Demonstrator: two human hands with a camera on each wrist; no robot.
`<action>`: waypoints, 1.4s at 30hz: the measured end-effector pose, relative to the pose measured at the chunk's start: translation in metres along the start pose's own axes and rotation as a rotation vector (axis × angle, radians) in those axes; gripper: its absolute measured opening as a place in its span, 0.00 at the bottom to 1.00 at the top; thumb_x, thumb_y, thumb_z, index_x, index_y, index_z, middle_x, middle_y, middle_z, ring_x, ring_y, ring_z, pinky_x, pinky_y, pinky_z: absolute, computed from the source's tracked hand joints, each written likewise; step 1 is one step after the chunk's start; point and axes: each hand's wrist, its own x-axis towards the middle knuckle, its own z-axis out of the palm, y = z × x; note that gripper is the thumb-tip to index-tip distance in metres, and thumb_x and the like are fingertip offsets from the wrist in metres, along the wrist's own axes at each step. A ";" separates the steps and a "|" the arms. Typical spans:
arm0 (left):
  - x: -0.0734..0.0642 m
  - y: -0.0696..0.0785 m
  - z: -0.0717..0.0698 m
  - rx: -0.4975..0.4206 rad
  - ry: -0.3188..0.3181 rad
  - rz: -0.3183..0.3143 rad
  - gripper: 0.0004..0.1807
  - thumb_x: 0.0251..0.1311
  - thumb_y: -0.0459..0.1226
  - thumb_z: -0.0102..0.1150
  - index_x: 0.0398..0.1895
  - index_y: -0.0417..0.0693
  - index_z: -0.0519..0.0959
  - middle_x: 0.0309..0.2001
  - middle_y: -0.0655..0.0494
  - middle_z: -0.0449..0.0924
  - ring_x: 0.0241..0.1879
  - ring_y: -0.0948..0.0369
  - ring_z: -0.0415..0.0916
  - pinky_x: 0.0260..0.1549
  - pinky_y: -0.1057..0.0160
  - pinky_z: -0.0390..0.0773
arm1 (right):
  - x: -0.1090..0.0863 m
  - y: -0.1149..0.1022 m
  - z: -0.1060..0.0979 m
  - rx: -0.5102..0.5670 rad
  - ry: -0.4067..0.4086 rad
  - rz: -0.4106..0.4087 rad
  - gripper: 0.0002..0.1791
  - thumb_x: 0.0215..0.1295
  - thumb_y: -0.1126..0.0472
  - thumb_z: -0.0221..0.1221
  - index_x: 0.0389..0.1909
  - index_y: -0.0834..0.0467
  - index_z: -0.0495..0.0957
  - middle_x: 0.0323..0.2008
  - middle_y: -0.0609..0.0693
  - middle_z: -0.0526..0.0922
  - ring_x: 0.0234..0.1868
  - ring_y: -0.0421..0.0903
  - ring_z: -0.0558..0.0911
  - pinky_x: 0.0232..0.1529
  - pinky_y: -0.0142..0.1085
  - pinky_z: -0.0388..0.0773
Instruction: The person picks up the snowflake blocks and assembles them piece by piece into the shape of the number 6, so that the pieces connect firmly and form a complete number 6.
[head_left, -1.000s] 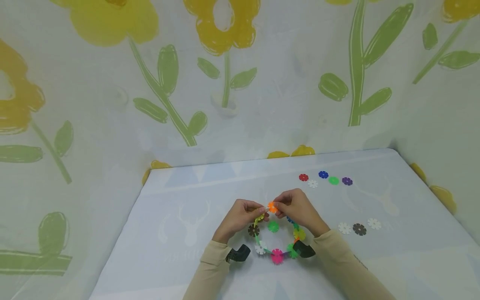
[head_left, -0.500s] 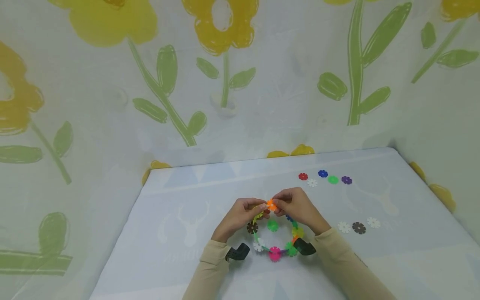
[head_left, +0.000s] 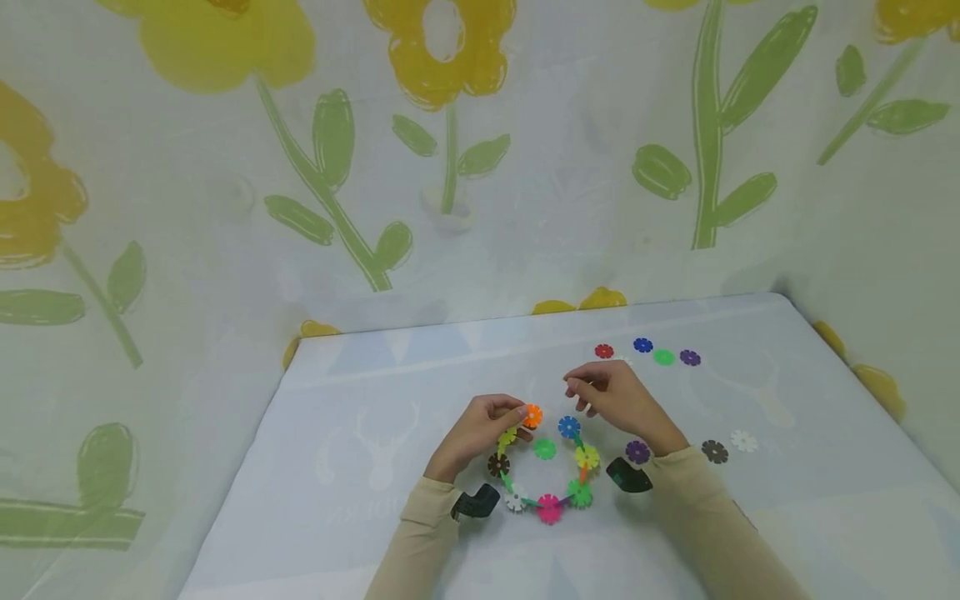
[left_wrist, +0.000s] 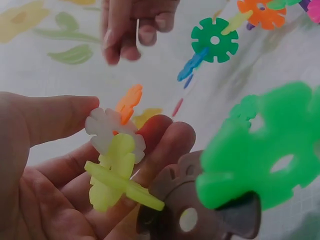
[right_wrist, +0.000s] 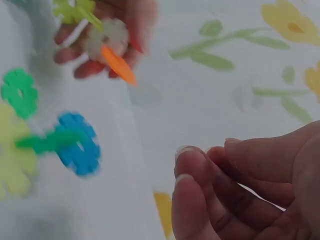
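Observation:
A chain of interlocking plastic snowflake discs curves in a ring on the table, with a pink disc (head_left: 550, 508) at its near side. My left hand (head_left: 480, 437) pinches the white snowflake disc (left_wrist: 104, 130) at the chain's left end between thumb and fingers. An orange disc (head_left: 533, 416) is slotted onto that white one and sticks out past the fingertips. Across a gap, a blue disc (head_left: 569, 427) ends the other side. Inside the ring is a green disc (head_left: 544, 449). Above and right of the blue end, my right hand (head_left: 618, 402) hangs with loosely curled fingers, holding nothing.
Red (head_left: 603, 351), blue (head_left: 642, 344), green (head_left: 663, 357) and purple (head_left: 690, 357) discs lie toward the back. To the right are a brown disc (head_left: 715, 452) and a white disc (head_left: 744, 441). Another purple disc (head_left: 637, 452) lies by the right cuff.
My right hand has let go of the orange disc and moved right and away from the chain, uncovering the blue end. The left hand keeps its hold in nearly the same spot.

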 end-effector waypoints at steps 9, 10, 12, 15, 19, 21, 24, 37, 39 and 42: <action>0.000 0.001 -0.002 0.024 0.035 -0.015 0.18 0.74 0.47 0.59 0.53 0.41 0.84 0.42 0.42 0.91 0.43 0.55 0.89 0.42 0.66 0.75 | -0.030 0.025 -0.051 -0.126 0.076 0.108 0.16 0.76 0.59 0.59 0.55 0.66 0.83 0.44 0.63 0.88 0.36 0.53 0.85 0.34 0.32 0.83; -0.001 0.001 -0.003 0.024 0.041 -0.016 0.18 0.74 0.46 0.59 0.52 0.41 0.84 0.42 0.42 0.91 0.42 0.54 0.89 0.41 0.66 0.75 | -0.034 0.028 -0.053 -0.147 0.069 0.125 0.16 0.75 0.59 0.60 0.55 0.66 0.83 0.44 0.62 0.88 0.36 0.52 0.84 0.34 0.33 0.82; -0.001 0.001 -0.004 0.023 0.049 -0.019 0.18 0.74 0.45 0.59 0.51 0.39 0.84 0.42 0.40 0.91 0.42 0.52 0.90 0.40 0.66 0.75 | -0.042 0.034 -0.055 -0.206 0.048 0.159 0.16 0.74 0.58 0.62 0.54 0.65 0.83 0.44 0.59 0.87 0.38 0.49 0.82 0.35 0.33 0.81; -0.002 0.000 -0.006 0.023 0.060 -0.034 0.17 0.74 0.45 0.59 0.51 0.39 0.84 0.41 0.40 0.91 0.41 0.52 0.89 0.37 0.66 0.74 | -0.050 0.042 -0.051 -0.263 -0.009 0.207 0.17 0.70 0.56 0.66 0.54 0.62 0.84 0.43 0.55 0.86 0.39 0.47 0.80 0.35 0.34 0.80; -0.002 -0.001 -0.006 0.034 0.079 -0.043 0.17 0.74 0.45 0.60 0.49 0.39 0.85 0.41 0.41 0.90 0.40 0.56 0.87 0.38 0.67 0.75 | -0.057 0.051 -0.040 -0.311 -0.095 0.230 0.19 0.62 0.55 0.72 0.51 0.59 0.85 0.40 0.50 0.84 0.39 0.46 0.77 0.36 0.34 0.78; -0.002 0.000 -0.005 0.042 0.087 -0.040 0.17 0.74 0.45 0.60 0.48 0.40 0.85 0.41 0.41 0.90 0.39 0.59 0.85 0.40 0.66 0.77 | -0.060 0.052 -0.035 -0.327 -0.119 0.227 0.20 0.58 0.56 0.75 0.49 0.59 0.84 0.39 0.49 0.82 0.40 0.46 0.76 0.39 0.35 0.79; -0.003 0.001 -0.004 0.069 0.104 -0.036 0.16 0.73 0.45 0.60 0.47 0.41 0.86 0.41 0.44 0.89 0.38 0.61 0.82 0.42 0.65 0.77 | -0.063 0.052 -0.029 -0.349 -0.128 0.223 0.19 0.55 0.59 0.76 0.46 0.58 0.84 0.38 0.49 0.81 0.40 0.46 0.76 0.43 0.38 0.80; -0.001 0.000 -0.005 0.128 0.119 -0.033 0.15 0.72 0.46 0.62 0.45 0.44 0.87 0.41 0.51 0.87 0.37 0.62 0.76 0.38 0.64 0.75 | -0.043 0.030 -0.029 -0.300 -0.080 0.074 0.05 0.66 0.66 0.67 0.41 0.56 0.85 0.36 0.47 0.86 0.38 0.43 0.79 0.38 0.31 0.81; 0.000 -0.001 -0.005 0.122 0.111 -0.034 0.16 0.72 0.47 0.61 0.45 0.44 0.87 0.42 0.51 0.87 0.37 0.62 0.76 0.38 0.64 0.76 | -0.036 0.021 -0.028 -0.275 -0.059 0.021 0.07 0.67 0.66 0.66 0.44 0.57 0.86 0.39 0.48 0.88 0.39 0.43 0.82 0.40 0.32 0.83; 0.000 -0.002 -0.005 0.122 0.102 -0.044 0.16 0.72 0.47 0.61 0.46 0.44 0.87 0.43 0.51 0.87 0.38 0.62 0.77 0.39 0.65 0.76 | -0.025 0.005 -0.023 -0.228 -0.036 -0.028 0.06 0.67 0.66 0.66 0.44 0.56 0.87 0.40 0.48 0.89 0.40 0.44 0.84 0.42 0.34 0.85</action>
